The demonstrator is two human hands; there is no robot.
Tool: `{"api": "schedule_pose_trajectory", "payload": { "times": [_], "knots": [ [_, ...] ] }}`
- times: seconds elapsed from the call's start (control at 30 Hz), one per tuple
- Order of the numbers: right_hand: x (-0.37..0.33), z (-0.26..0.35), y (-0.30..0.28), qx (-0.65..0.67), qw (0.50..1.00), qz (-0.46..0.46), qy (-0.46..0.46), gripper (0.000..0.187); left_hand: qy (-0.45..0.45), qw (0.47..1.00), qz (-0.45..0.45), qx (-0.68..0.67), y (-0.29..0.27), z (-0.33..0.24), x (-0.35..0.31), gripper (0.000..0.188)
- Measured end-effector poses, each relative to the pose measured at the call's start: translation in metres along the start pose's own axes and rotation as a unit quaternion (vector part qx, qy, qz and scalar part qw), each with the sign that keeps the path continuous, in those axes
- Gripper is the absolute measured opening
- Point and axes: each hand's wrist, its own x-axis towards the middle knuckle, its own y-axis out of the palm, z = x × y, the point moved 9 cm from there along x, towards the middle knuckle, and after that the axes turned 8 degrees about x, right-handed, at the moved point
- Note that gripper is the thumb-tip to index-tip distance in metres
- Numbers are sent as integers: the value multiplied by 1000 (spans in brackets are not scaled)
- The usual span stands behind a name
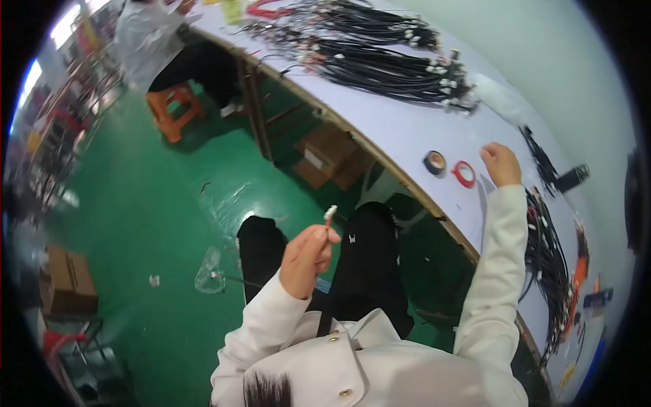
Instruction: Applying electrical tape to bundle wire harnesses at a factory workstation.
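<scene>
Above my lap, my left hand (310, 258) pinches a cable end between thumb and fingers. A small white connector (331, 212) on short reddish-brown wires sticks up from that grip. A thin dark cable (239, 280) shows to the left of the wrist; whether it belongs to the held end I cannot tell. My right hand (502, 165) is over the white table with its fingers curled in, and what they hold, if anything, is hidden. Just left of it lie a roll of red tape (464, 173) and a roll of black tape (435, 162).
Bundles of black cables (380, 68) with white connectors cover the far table (407, 125). More black cables (550, 251) lie at the right, near a dark cylindrical object (573, 178). Cardboard boxes (329, 152) stand beneath the table. At the far left a person sits on an orange stool (173, 108).
</scene>
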Motion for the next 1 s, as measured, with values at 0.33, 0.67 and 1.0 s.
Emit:
{"api": "schedule_pose_trajectory", "payload": {
  "times": [0.33, 0.67, 1.0],
  "knots": [
    [-140, 259, 84, 574, 781, 242, -33, 25, 47, 994, -62, 79, -15, -5, -6, 23],
    [-164, 239, 135, 767, 588, 179, 184, 22, 322, 764, -144, 540, -19, -83, -49, 13],
    [-170, 233, 149, 804, 501, 237, 215, 25, 59, 939, 111, 321, -26, -4, -2, 27]
  ]
}}
